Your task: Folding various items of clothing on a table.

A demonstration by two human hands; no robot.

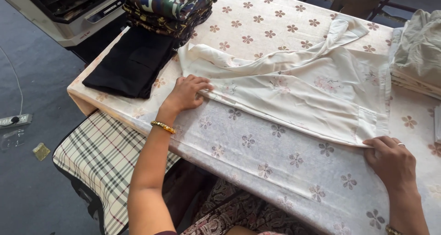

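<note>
Cream garment [294, 90] lies spread on the flower-patterned worktop [257, 152]. Left hand [187, 92] presses flat on its near-left edge, fingers apart; right hand [390, 161] pinches its near-right corner. Black cloth [131, 62] and a camouflage stack [167, 7] lie beyond.

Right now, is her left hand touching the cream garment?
Touching: the head view shows the left hand pressing its fingertips flat on the cream garment's edge.
</note>
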